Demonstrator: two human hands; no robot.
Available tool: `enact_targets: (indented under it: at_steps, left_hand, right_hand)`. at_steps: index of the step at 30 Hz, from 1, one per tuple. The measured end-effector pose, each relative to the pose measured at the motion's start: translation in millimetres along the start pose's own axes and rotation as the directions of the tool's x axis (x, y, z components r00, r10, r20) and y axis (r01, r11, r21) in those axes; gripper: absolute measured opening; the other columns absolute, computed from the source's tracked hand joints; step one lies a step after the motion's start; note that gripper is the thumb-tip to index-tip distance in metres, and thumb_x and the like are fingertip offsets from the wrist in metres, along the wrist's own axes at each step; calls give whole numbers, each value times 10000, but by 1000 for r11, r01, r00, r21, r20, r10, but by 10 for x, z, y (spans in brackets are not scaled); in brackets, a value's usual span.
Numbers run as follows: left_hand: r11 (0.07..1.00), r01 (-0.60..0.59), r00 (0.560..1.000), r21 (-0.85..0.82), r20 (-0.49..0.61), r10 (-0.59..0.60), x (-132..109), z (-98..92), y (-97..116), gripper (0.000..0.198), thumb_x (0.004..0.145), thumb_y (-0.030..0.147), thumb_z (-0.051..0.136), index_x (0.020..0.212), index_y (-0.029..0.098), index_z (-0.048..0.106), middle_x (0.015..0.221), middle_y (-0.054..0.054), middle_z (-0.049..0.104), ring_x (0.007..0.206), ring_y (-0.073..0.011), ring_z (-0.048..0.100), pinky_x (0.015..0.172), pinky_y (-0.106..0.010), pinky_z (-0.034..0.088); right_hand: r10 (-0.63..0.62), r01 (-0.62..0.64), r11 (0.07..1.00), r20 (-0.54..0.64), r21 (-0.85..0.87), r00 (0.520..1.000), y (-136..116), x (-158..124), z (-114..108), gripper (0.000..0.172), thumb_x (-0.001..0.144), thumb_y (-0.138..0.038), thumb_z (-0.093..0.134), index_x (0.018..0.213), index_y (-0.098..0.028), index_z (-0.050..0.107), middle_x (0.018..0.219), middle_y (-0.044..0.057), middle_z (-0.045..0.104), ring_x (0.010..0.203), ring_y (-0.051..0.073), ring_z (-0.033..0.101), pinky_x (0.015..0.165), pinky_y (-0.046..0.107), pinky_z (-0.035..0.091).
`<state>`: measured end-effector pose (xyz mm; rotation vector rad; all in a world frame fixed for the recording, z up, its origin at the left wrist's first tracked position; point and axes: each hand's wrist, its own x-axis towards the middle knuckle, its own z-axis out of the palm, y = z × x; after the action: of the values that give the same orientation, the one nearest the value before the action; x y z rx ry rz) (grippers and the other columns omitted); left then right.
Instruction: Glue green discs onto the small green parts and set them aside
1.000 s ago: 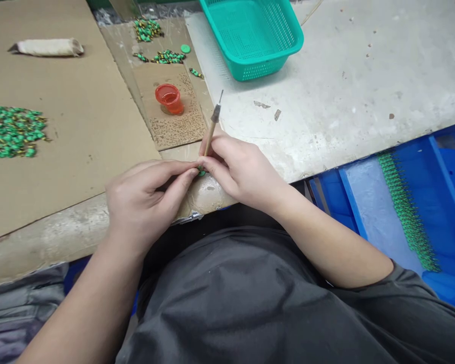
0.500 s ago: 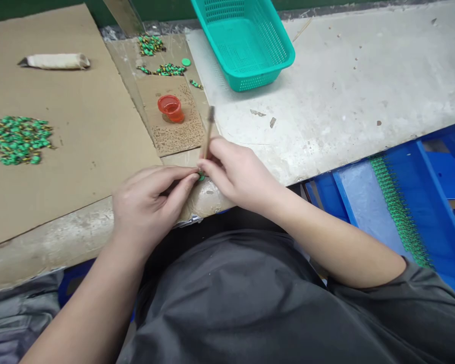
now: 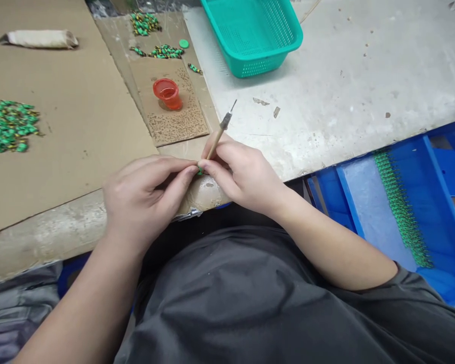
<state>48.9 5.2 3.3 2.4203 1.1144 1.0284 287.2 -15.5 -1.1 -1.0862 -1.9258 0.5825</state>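
Observation:
My left hand (image 3: 147, 189) pinches a small green piece (image 3: 200, 171) between thumb and forefinger, above the front edge of the bench. Most of that piece is hidden by the fingertips. Closed around a thin wooden-handled needle tool (image 3: 217, 139), my right hand (image 3: 240, 169) has its fingertips touching the same green piece. The tool slants up and away, with a dark band and a fine metal tip at its upper end. Beyond the hands, a small red cup (image 3: 168, 94) of liquid stands on a speckled cardboard piece (image 3: 182, 126).
Small green, yellow and black pieces lie in a heap (image 3: 9, 125) on the left cardboard (image 3: 79, 101), with more at the back (image 3: 145, 23). A cloth-wrapped cone (image 3: 40, 39), a green disc (image 3: 184, 44) and a teal basket (image 3: 258, 63) lie farther off. Blue trays (image 3: 409, 182) sit lower right.
The needle tool has tilted over to the right, and its metal tip now shows. The view has shifted slightly; both hands still meet at the green piece.

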Motion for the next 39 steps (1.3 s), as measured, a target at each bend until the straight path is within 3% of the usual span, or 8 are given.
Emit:
enact_targets:
  at_steps: [9, 13, 18, 23, 26, 29, 33, 39]
  left_hand:
    - [1000, -1, 1000, -16, 5, 1, 10, -23, -10, 96, 1172, 295, 843, 1150, 256, 927, 1115, 19, 948, 962, -145, 878, 930, -265, 660]
    - [1000, 21, 1000, -11, 16, -21, 10, -24, -22, 148, 1184, 345, 825, 1122, 263, 931, 1086, 26, 945, 933, -147, 868, 902, -271, 660]
    - [1000, 18, 1000, -22, 10, -17, -11, -19, -10, 128, 1178, 307, 826, 1114, 253, 923, 1073, 16, 941, 947, -146, 864, 923, -268, 640]
    - [997, 65, 998, -52, 12, -65, 12, -25, 5, 164, 1163, 356, 826, 1068, 269, 927, 1038, 16, 939, 930, -169, 871, 928, -298, 648]
    - [989, 122, 993, -88, 14, -121, 33, -25, 16, 141, 1138, 372, 842, 1080, 291, 941, 1046, 20, 941, 920, -181, 873, 904, -310, 656]
    - [970, 207, 978, -129, 1, -208, 36, -36, 28, 156, 1130, 384, 831, 1054, 304, 941, 1015, 25, 931, 882, -179, 862, 838, -305, 653]
    - [931, 301, 952, -205, 2, -307, 14, -106, 76, 188, 1142, 408, 794, 1083, 290, 928, 1063, -5, 933, 901, -200, 886, 854, -317, 709]
    - [911, 302, 950, -279, 4, -314, 30, -351, 332, 145, 1132, 363, 815, 1107, 311, 947, 1074, -23, 929, 966, -220, 892, 936, -332, 743]
  right_hand:
    - [25, -25, 1000, 46, -14, 999, 31, -14, 56, 281, 1323, -379, 477, 1280, -224, 707, 1308, 93, 812, 1201, 253, 823, 1121, 387, 666]
    - [45, -43, 998, 68, -38, 997, -14, -5, 49, 302, 1331, -415, 480, 1242, -236, 706, 1227, 75, 798, 1151, 252, 816, 1099, 385, 664]
    - [43, -41, 999, 85, -19, 995, -80, 13, 89, 303, 1344, -356, 420, 1319, -209, 683, 1289, 93, 791, 1263, 263, 803, 1129, 380, 637]
    - [111, -109, 994, 91, -19, 990, -82, 13, 104, 316, 1326, -428, 442, 1257, -241, 688, 1220, 85, 803, 1173, 269, 811, 1097, 403, 665]
    - [210, -206, 973, -29, 106, 977, -48, -70, 29, 325, 1301, -521, 518, 1161, -266, 662, 1151, 73, 811, 1083, 253, 835, 1050, 414, 714]
    - [342, -282, 906, -153, 317, 927, 1, -209, -89, 339, 1259, -610, 625, 1175, -282, 634, 1098, 56, 834, 1023, 237, 888, 969, 399, 761]
    - [414, -322, 839, -131, 439, 901, 12, -348, -200, 418, 1196, -686, 729, 1138, -279, 651, 1010, 47, 862, 950, 234, 921, 921, 397, 791]
    - [406, -302, 781, -76, 547, 911, -220, -369, -215, 345, 1210, -585, 760, 1136, -250, 720, 1041, 64, 884, 953, 215, 934, 922, 368, 810]
